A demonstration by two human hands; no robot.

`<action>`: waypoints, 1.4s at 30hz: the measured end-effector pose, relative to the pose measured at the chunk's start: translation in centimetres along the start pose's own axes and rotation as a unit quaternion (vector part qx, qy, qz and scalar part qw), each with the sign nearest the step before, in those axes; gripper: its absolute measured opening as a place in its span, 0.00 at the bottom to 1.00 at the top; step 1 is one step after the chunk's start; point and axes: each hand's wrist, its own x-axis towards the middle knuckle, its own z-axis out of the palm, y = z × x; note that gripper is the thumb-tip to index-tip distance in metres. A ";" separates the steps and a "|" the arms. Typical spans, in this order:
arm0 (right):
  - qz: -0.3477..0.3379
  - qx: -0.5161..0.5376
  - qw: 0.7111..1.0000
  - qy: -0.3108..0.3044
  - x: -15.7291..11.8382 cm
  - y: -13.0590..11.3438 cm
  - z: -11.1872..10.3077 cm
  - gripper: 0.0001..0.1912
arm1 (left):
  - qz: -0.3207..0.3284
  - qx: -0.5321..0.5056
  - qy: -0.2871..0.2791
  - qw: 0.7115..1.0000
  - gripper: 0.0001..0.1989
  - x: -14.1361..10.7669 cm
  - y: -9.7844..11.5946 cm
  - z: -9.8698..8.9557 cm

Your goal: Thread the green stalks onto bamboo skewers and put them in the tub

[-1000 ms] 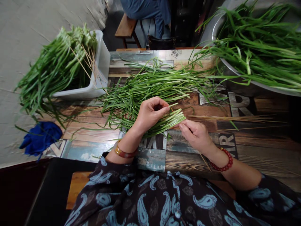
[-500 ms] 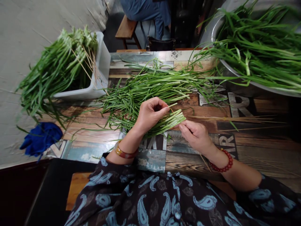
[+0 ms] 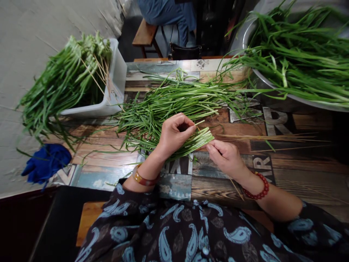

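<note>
A small bunch of green chives (image 3: pixel 200 138), pale cut ends toward the right, lies under and beside my left hand (image 3: pixel 177 134). My left hand is closed, thumb and forefinger pinched together at a single chive stem (image 3: pixel 200 123); a thin orange-brown tip shows by the thumb. Just right of the cut ends, my right hand (image 3: pixel 227 157) is closed in a pinch. A thin bamboo skewer (image 3: pixel 236 189) sticks out below its palm; the part between the fingers is hidden. Behind my hands spreads a larger pile of loose chives (image 3: pixel 177 95).
Bamboo skewers (image 3: pixel 272 138) lie on the table at right. A white plastic bin (image 3: pixel 117 72) holds bundled chives with skewers at left. A metal basin (image 3: pixel 261 77) of long chives stands at back right. Blue gloves (image 3: pixel 46 162) lie at left. Beyond the table, a person in blue (image 3: pixel 169 12) sits.
Both hands hold almost the same pose at the chives' cut ends. The whole view has shifted slightly.
</note>
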 end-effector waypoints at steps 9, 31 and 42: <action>0.005 0.021 1.000 0.003 0.0 -0.1 0.1 0.14 | -0.011 -0.017 -0.024 0.999 0.05 0.0 0.1 -0.1; 0.010 0.022 1.000 0.011 0.0 0.1 0.3 0.13 | -0.075 0.001 -0.239 0.968 0.19 -0.1 0.9 -0.7; 0.006 -0.012 1.000 0.021 0.1 0.0 0.5 0.13 | -0.024 0.038 -0.146 0.988 0.14 0.8 -0.6 -1.3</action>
